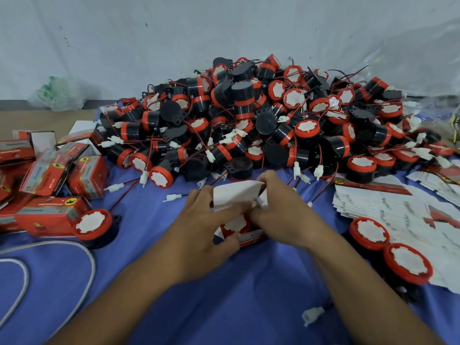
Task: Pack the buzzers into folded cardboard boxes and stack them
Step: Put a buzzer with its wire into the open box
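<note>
1. Several closed red boxes (52, 175) are lying jumbled, not stacked, at the left of the blue cloth (149, 282); their contents are hidden. One loose buzzer (92, 226) is sitting face-up, touching the nearest box.
2. The left hand (206, 230) is curling round the left side of the open box (251, 239), with the thumb pressing its lower front edge.
3. One packed buzzer (235, 224) is sitting inside this box, its red-rimmed white face showing. The white lid flap (236, 194) is standing raised above it.
4. The right hand (283, 217) is pinching the flap's right end, fingertips bent over it.
5. Handling, as a judgement: the thin card is probably creasing easily, so the walls and the flap's fold look like the best places to hold. The buzzer looks hard and light, and its wire may be snagging the flap.
6. Behind the hands, a heap of buzzers (249, 115) is trailing red wires and white plugs. At right, flat unfolded boxes (388, 207) are lying fanned out, with two more buzzers (369, 232) just beside them.
</note>
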The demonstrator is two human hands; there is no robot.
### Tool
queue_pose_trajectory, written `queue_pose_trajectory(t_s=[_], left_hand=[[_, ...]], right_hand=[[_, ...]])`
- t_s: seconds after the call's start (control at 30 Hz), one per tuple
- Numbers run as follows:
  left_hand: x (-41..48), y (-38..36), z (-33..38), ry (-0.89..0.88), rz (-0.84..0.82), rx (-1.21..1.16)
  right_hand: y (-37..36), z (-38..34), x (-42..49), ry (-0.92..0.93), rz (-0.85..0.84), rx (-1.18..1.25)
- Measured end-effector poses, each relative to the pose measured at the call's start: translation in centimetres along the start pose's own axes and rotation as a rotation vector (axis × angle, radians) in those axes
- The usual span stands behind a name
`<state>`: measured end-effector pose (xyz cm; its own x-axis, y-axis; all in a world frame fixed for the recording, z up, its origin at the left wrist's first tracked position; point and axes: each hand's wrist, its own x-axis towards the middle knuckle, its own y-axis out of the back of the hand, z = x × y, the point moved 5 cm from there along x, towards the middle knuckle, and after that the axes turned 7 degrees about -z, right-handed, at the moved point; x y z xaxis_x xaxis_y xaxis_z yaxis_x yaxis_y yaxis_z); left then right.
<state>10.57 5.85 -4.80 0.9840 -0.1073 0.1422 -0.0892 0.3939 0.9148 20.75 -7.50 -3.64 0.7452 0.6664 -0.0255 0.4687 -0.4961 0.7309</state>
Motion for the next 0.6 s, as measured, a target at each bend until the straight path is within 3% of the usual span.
queue_pose_trajectory(t_s=[0.13, 0.3, 0.6], left_hand=[[-0.2, 0.0, -0.4, -0.006, -0.026, -0.029], [-0.2, -0.3, -0.6, 0.011, -0.057, -0.088], [0.0, -0.4, -0.5, -0.048, -0.054, -0.09]], right_hand=[[0.1, 0.2, -0.3, -0.044, -0.147, 0.245], [-0.1, 0.8, 0.1, -0.075, -0.001, 0.322], [-0.6, 1.1, 0.2, -0.16, 0.022, 0.422]])
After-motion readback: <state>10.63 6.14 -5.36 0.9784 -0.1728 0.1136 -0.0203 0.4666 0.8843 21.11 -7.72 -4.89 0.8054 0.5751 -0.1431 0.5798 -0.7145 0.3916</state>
